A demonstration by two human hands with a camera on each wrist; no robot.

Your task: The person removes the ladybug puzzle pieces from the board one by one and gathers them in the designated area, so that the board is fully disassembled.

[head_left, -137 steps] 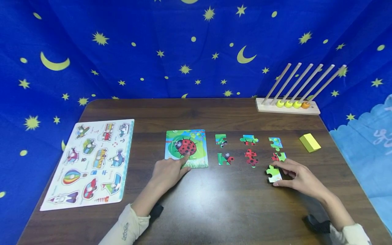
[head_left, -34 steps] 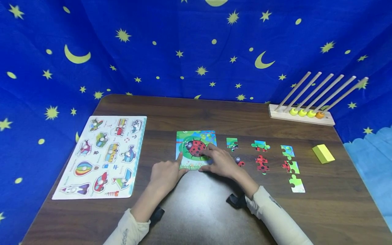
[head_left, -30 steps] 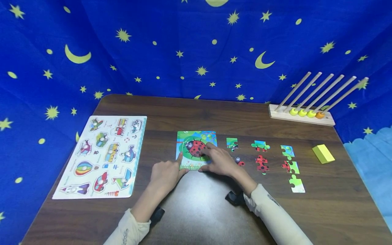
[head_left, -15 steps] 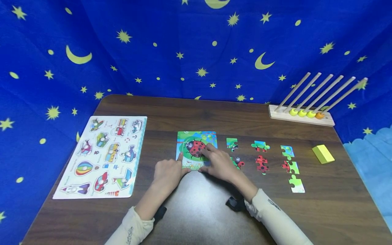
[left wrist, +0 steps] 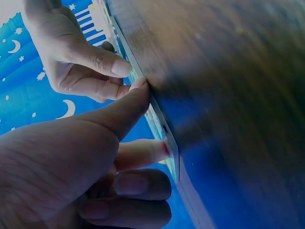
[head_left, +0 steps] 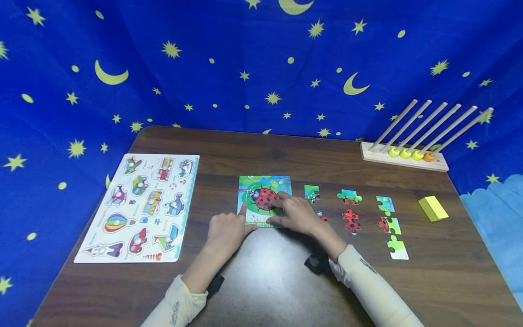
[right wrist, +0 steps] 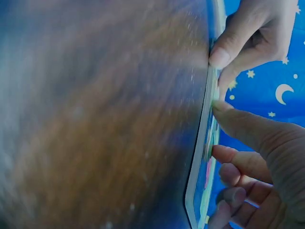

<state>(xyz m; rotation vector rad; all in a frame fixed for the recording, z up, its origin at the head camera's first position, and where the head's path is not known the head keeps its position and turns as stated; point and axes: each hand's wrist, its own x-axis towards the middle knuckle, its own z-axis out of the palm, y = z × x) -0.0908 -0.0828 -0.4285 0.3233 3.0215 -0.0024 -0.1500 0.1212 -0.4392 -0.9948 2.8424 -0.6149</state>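
A square ladybug puzzle board (head_left: 258,182) lies on the table in the head view. My left hand (head_left: 226,232) presses it at the lower left: the index finger points onto its left side, the thumb sits at its front edge, and the other fingers are bent. My right hand (head_left: 299,217) is over the board's lower right part. Its thumb and index finger pinch at a thin puzzle piece (right wrist: 208,146), whose edge shows between the fingertips in the right wrist view. Several loose pieces (head_left: 351,220) lie to the right of the board, one partly hidden behind the right hand.
On the left lies a white vehicle peg puzzle (head_left: 140,209). A yellow block (head_left: 433,209) sits at the right, and a wooden counting rack (head_left: 404,156) with several beads stands at the back right. Behind the brown table (head_left: 265,150) hangs a blue star cloth (head_left: 229,59).
The right hand has let go of a green-white piece at the far right and moved left onto the board. The left hand stays on the board; both barely move over the last second.
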